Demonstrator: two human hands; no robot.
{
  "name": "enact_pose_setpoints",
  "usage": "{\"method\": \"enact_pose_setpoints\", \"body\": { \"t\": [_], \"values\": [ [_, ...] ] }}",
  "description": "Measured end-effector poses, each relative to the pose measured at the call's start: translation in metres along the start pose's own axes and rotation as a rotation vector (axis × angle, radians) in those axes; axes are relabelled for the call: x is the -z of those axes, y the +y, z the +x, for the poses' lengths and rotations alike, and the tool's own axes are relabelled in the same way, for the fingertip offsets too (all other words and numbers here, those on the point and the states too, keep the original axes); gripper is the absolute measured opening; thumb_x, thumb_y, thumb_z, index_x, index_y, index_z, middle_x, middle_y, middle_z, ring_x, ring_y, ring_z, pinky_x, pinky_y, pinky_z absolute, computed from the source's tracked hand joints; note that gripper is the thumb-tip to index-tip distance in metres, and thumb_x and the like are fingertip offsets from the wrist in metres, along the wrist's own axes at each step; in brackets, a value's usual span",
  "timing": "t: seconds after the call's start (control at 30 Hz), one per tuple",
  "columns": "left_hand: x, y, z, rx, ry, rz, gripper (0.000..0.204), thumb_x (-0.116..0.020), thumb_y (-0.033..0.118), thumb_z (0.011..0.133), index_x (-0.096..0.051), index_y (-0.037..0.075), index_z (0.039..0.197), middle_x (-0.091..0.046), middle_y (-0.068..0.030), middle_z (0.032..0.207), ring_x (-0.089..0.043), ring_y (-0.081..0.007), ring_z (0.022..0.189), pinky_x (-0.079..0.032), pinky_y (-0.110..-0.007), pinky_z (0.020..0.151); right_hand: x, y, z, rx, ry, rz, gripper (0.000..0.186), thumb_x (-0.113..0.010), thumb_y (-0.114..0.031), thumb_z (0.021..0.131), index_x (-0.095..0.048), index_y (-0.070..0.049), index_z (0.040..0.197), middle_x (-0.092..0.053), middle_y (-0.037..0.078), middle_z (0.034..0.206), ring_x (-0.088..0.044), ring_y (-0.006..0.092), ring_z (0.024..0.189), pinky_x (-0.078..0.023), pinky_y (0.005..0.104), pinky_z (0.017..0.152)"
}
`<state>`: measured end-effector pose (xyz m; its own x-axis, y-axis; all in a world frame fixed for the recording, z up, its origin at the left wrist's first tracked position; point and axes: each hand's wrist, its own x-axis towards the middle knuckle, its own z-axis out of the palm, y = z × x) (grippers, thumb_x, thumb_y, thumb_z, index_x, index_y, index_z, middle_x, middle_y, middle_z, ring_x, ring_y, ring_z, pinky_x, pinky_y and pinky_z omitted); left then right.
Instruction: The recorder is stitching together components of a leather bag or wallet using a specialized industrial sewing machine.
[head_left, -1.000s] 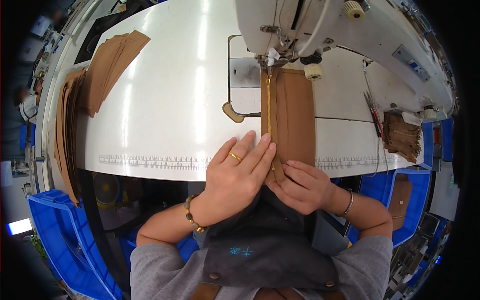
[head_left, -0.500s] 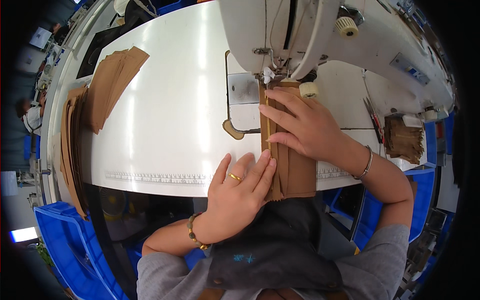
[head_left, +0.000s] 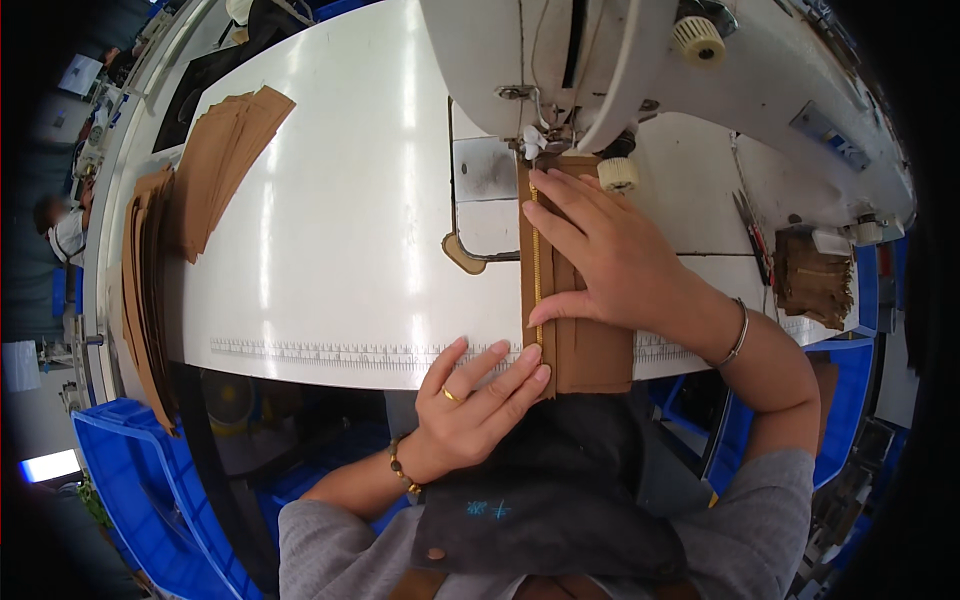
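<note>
Brown fabric lies on the sewing table, its top end beneath the presser foot of a white sewing machine. A gold zipper runs lengthwise along its left part. My right hand lies on the fabric with fingers spread, two fingertips on the zipper close below the foot and the thumb lower down on it. At the zipper's lower end, near the table's front edge, my left hand rests its fingertips on the strip, fingers apart. Neither hand grips anything.
Stacked brown pieces lie at the table's left. At the right are scissors and a pile of brown pieces. Blue bins flank the table below. A co-worker sits at the far left.
My right hand has left the fabric's lower end and moved up to lie beside the presser foot. My left hand has slid down along the zipper toward the front edge.
</note>
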<state>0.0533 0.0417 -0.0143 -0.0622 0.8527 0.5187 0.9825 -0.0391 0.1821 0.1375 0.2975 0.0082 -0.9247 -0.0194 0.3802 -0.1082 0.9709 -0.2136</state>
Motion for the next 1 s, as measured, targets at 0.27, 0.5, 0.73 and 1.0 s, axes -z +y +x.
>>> {"method": "enact_pose_setpoints", "body": {
  "t": [0.27,0.5,0.73,1.0],
  "values": [
    [-0.005,-0.003,-0.008,-0.056,0.071,0.006,0.031,-0.082,0.023,0.08,-0.082,0.022,0.112,-0.078,0.002,0.122,-0.066,-0.0207,0.116,-0.049,-0.041,0.105,0.007,-0.004,-0.003,-0.079,-0.134,0.092,0.105,-0.079,-0.072,0.071,-0.057,-0.003,0.147,-0.043,0.03,0.157,-0.047,0.0494,0.142,-0.039,0.0567,0.118],
    [0.006,-0.006,-0.007,-0.045,0.006,-0.091,0.032,-0.084,0.021,0.081,-0.082,0.023,0.113,-0.078,0.0037,0.122,-0.067,-0.02,0.116,-0.049,-0.041,0.106,0.011,-0.007,-0.003,-0.014,-0.076,0.01,0.104,-0.076,-0.076,0.071,-0.062,-0.001,0.141,-0.047,0.033,0.153,-0.053,0.0468,0.134,-0.039,0.0527,0.117],
    [0.08,-0.084,-0.044,0.296,0.003,0.31,0.04,-0.088,0.018,0.08,-0.078,0.01,0.118,-0.077,-0.0066,0.124,-0.069,-0.0314,0.119,-0.051,-0.047,0.104,0.015,-0.012,0.001,-0.042,-0.169,-0.024,0.113,-0.079,-0.079,0.064,-0.059,-0.003,0.146,-0.042,0.029,0.159,-0.044,0.0455,0.146,-0.034,0.0569,0.12],
    [0.219,-0.24,-0.099,0.623,0.356,0.916,0.026,-0.063,0.024,0.106,-0.075,0.007,0.121,-0.076,-0.0156,0.12,-0.071,-0.0345,0.112,-0.056,-0.044,0.095,0.015,-0.011,-0.002,-0.1,-0.194,-0.056,0.12,-0.081,-0.079,0.058,-0.057,-0.005,0.149,-0.042,0.026,0.161,-0.041,0.0444,0.15,-0.033,0.062,0.12]
  ]
}}
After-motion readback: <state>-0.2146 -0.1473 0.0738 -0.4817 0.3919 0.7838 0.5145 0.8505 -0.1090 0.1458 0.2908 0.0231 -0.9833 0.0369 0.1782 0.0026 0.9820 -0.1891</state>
